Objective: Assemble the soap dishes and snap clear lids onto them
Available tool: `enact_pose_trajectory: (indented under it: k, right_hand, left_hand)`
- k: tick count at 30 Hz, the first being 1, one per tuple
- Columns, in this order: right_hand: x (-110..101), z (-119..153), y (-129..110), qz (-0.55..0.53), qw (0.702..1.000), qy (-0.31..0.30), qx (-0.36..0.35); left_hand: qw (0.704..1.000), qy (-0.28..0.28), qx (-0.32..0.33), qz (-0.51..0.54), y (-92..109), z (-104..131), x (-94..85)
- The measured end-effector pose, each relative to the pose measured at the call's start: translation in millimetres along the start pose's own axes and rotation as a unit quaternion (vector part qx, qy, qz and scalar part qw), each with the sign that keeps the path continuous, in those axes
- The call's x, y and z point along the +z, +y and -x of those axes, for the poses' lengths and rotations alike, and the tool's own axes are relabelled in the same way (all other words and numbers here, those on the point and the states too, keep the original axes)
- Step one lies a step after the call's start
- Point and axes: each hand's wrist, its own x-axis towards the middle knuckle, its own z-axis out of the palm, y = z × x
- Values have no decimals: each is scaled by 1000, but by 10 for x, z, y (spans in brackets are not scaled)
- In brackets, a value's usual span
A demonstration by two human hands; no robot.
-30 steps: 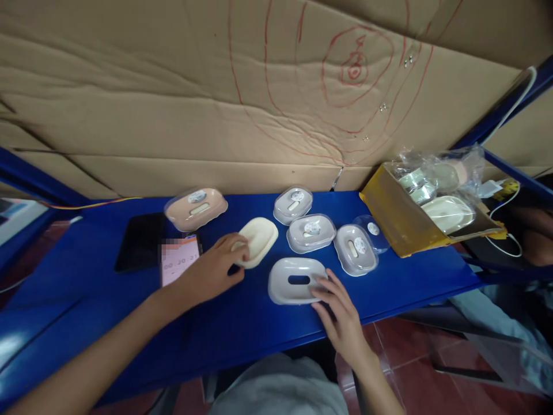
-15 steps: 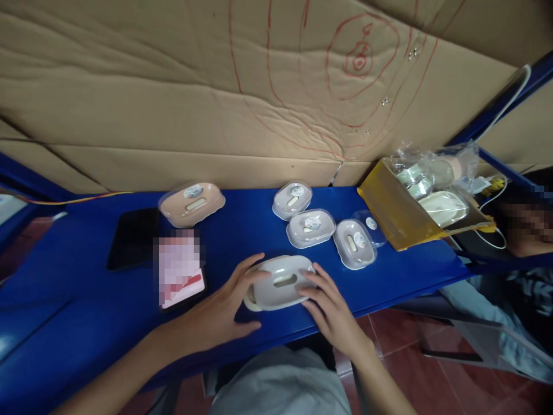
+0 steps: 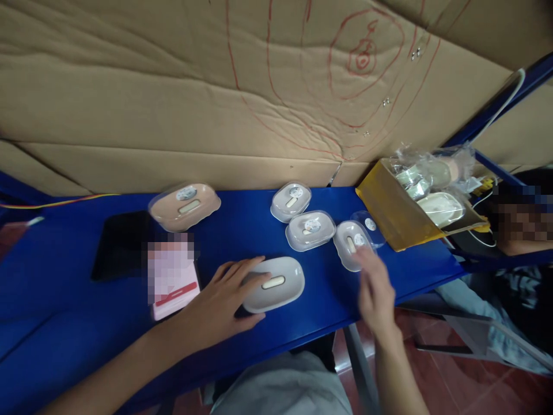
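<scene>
A pale grey oval soap dish (image 3: 285,291) lies without a cover on the blue table, a cream bar showing in its central slot. My left hand (image 3: 235,288) grips its left end, thumb at the near side and fingers over the far rim. My right hand (image 3: 375,291), blurred by motion, is off to the right, its fingertips in front of a grey soap dish under a clear lid (image 3: 348,230); whether they touch it I cannot tell. Just behind that one sits a loose clear lid (image 3: 372,226) with a round sticker.
Two more lidded grey soap dishes (image 3: 311,230) stand farther back. At the left are a pink lidded soap dish (image 3: 173,210), a black flat object (image 3: 118,245) and a lit phone (image 3: 177,297). A cardboard box (image 3: 389,213) holds wrapped dishes. Another person (image 3: 518,288) sits at the right.
My right hand has left the grey dish and moved right, toward the lidded dish. The dish now sits flatter, and the cream bar fills its slot. My left hand stays at its left end.
</scene>
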Motion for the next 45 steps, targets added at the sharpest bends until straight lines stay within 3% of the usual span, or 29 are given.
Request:
enact_pose_trajectory:
  k: [2, 4, 6, 9, 15, 20, 22, 24, 27, 28, 31, 34, 39, 45]
  right_hand:
    - [-163, -34, 431, 59, 995, 16, 76]
    - [-241, -48, 777, 78, 993, -8, 87]
    - [-239, -19, 973, 87, 992, -35, 85]
    - [-190, 114, 1025, 114, 987, -34, 107]
    - [-295, 389, 1000, 172, 962, 72, 199]
    - [-445, 384, 1121, 174, 963, 23, 206]
    - [-473, 373, 1108, 147, 966, 33, 208]
    - [-462, 380, 983, 110, 968, 79, 210]
    - [-343, 404, 536, 61, 980, 119, 147]
    - [-276, 404, 336, 45, 989, 99, 102]
    - [-18, 339, -261, -21, 998, -56, -20]
    - [243, 185, -628, -41, 988, -120, -87]
    - [461, -41, -729, -63, 972, -191, -118]
    - [430, -116, -772, -36, 969, -212, -125]
  left_hand:
    - [1000, 13, 4, 1, -1, -8, 12]
    - [999, 38, 8, -2, -5, -2, 41]
    - [998, 56, 13, -3, -6, 14, 66]
    - [998, 56, 15, -2, 1, 41, 65]
    - [999, 31, 4, 34, -24, 76, 27]
    - [996, 10, -41, 84, -20, 77, 12]
    - [994, 6, -56, 94, -2, 73, 3]
    - [992, 11, -65, 104, 17, 70, -2]
    - [990, 11, -78, 118, 30, 72, 8]
    - [989, 12, -82, 121, 28, 75, 18]
    - [987, 23, -89, 129, 7, 88, 71]
    - [988, 41, -72, 130, -15, 98, 124]
    - [992, 33, -32, 119, -18, 102, 107]
    - [992, 29, -27, 116, 7, 112, 16]
